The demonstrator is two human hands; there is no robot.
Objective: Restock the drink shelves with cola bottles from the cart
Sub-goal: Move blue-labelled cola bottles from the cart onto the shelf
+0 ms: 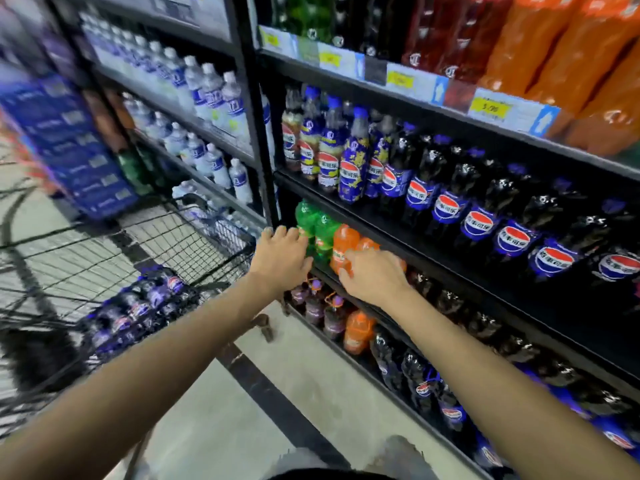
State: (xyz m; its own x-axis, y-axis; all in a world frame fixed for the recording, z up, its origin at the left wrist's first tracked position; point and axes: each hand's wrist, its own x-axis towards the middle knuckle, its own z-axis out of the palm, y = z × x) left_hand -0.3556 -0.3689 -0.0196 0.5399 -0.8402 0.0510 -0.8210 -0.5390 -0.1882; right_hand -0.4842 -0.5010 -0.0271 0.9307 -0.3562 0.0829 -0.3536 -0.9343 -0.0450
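Fingers point(280, 233) loose: left hand point(282, 254) touches green bottle point(306, 216), right hand point(374, 275) orange bottle point(343, 242) (grip unclear); cola bottles point(138, 303) likely heavy, slick, so grab necks.

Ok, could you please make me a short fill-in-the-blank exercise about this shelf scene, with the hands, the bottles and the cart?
1. The soda bottles that the left hand touches are ___ in colour.
2. The soda bottle that the right hand touches is ___ in colour.
3. The cola bottles not yet shelved lie in the wire ___.

Missing words: green; orange; cart.
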